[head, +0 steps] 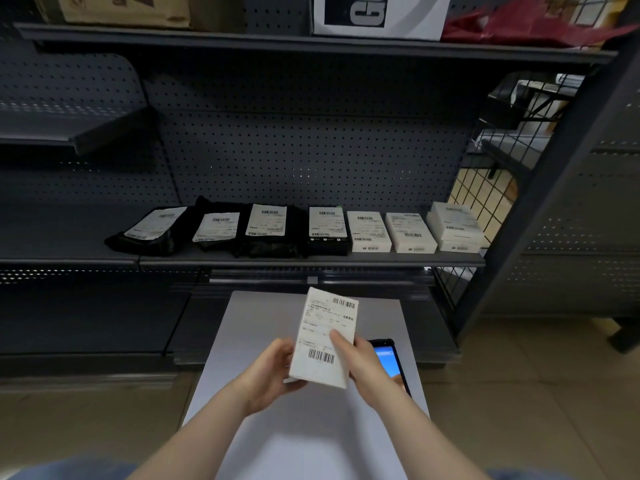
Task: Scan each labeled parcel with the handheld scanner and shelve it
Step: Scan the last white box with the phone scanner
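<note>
Hands meet over a pale grey tabletop [263,327]: the left hand [268,372] cups the lower left edge of a small white rectangular cardboard parcel [323,337], and the right hand [363,362] closes on its right side, thumb laid across the printed face. Both hands are clamped on this box, which is held upright and tilted slightly right above the table, clear of the shelf. Its shipping label carries one barcode near the top right and another low down, with small text between that is too blurred to read. Just beside the right hand, partly behind it, lies a black handheld scanner with a lit blue screen [388,358].

Beyond the table runs a dark grey metal shelf [69,233] backed by perforated panel. On it, left to right, sit three black soft labeled bags [214,230], a black labeled box [327,233], and white labeled boxes [408,233], the last stacked. A black wire grid panel [485,188] closes the right end; tan floor tiles [519,393] show below.
</note>
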Demonstrator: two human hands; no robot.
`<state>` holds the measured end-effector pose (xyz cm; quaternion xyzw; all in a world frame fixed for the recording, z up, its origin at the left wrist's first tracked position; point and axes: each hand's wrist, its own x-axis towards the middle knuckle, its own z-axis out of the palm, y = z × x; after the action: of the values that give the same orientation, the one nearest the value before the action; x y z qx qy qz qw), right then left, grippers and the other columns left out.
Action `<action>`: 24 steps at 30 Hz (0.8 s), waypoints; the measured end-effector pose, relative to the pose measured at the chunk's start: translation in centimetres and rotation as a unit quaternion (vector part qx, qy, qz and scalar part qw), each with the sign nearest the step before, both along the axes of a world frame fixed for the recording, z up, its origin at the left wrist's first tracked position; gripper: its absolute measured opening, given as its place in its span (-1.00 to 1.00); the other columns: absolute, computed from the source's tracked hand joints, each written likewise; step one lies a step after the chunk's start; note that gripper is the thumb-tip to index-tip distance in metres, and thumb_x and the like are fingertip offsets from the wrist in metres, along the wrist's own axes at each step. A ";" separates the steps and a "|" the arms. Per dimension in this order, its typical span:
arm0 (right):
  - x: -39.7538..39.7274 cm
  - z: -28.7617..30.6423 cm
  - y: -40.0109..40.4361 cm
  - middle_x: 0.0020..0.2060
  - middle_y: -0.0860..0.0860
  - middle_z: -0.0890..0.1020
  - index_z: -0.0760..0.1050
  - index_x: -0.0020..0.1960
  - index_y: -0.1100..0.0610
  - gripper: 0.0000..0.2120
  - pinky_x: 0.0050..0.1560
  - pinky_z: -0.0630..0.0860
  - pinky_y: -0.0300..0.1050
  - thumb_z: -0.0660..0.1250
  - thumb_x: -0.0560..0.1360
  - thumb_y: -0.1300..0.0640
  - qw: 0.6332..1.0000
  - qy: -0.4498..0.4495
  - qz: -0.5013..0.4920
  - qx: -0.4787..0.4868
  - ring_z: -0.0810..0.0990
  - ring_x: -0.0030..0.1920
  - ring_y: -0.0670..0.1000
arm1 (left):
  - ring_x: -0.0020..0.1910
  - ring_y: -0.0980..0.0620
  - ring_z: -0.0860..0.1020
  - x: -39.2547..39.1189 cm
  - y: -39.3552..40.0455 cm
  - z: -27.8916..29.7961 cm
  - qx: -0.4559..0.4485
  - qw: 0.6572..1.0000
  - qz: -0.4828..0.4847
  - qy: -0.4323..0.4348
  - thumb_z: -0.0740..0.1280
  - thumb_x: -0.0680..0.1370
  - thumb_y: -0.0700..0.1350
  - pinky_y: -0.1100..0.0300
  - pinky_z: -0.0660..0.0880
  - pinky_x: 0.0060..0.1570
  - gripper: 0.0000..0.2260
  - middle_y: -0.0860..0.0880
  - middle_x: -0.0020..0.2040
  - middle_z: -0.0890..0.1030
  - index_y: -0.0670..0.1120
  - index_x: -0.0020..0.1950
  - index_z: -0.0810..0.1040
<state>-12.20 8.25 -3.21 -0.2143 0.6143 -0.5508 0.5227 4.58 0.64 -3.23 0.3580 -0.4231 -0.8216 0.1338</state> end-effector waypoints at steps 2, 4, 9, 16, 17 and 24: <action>-0.3 -0.3 -0.1 0.07 0.02 0.70 0.53 0.23 0.12 -0.71 0.16 0.58 0.02 0.33 0.56 0.04 0.999 0.027 0.014 0.017 0.68 0.06 0.03 | 0.18 -0.02 0.57 -0.1 0.4 -0.1 -0.058 0.997 -0.029 -0.029 0.19 0.61 0.00 0.01 0.40 0.32 -0.70 -0.04 0.21 0.65 -0.04 0.25 0.58; -0.5 -0.5 -0.4 0.06 0.01 0.69 0.52 0.22 0.12 -0.70 0.17 0.58 0.03 0.31 0.56 -0.01 0.998 0.035 0.020 0.042 0.68 0.05 0.02 | 0.20 -0.02 0.60 -0.5 0.6 -0.4 -0.096 0.994 -0.014 -0.053 0.24 0.58 -0.09 0.02 0.47 0.28 -0.72 -0.04 0.17 0.68 -0.05 0.26 0.57; -2.6 -2.0 0.1 0.23 -0.02 0.50 0.32 0.40 0.06 -0.55 0.15 0.48 -0.05 0.15 0.60 -0.14 0.965 0.225 -0.076 0.109 0.50 0.18 0.04 | 0.08 -0.03 0.66 -0.4 0.1 -1.7 -0.134 0.983 0.058 -0.111 0.30 0.57 -0.17 0.15 0.59 0.03 -0.78 -0.04 0.08 0.71 -0.13 0.22 0.53; -7.2 -6.0 2.4 0.41 0.17 0.22 -0.05 0.56 0.07 0.03 0.35 0.33 0.05 0.39 0.33 -0.33 0.801 0.444 0.093 0.389 0.21 0.43 0.18 | 0.10 -0.04 0.64 0.3 -1.0 -3.6 -0.134 0.977 0.107 -0.125 0.34 0.52 -0.25 -0.03 0.59 0.04 -0.76 -0.04 0.13 0.67 -0.13 0.17 0.47; -7.4 -6.4 2.4 0.41 0.17 0.20 -0.07 0.56 0.07 0.08 0.36 0.33 0.05 0.41 0.29 -0.34 0.803 0.432 0.100 0.397 0.20 0.43 0.18 | 0.12 -0.07 0.64 0.5 -1.2 -3.8 -0.138 0.976 0.110 -0.129 0.36 0.45 -0.21 -0.12 0.54 0.11 -0.70 -0.05 0.14 0.67 -0.13 0.17 0.47; -8.1 -7.4 1.6 0.36 0.14 0.23 -0.09 0.56 0.05 0.11 0.26 0.43 -0.01 0.52 0.24 -0.14 0.811 0.410 0.091 0.406 0.28 0.39 0.17 | 0.15 -0.08 0.62 0.8 -2.2 -5.3 -0.132 0.972 0.134 -0.138 0.36 0.36 -0.15 -0.20 0.46 0.25 -0.59 -0.04 0.15 0.67 -0.11 0.21 0.47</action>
<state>-20.26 9.80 -10.58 -0.2437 0.9171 -0.0617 0.3095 5.42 -1.53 -8.58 0.5003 -0.4902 -0.6757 0.2297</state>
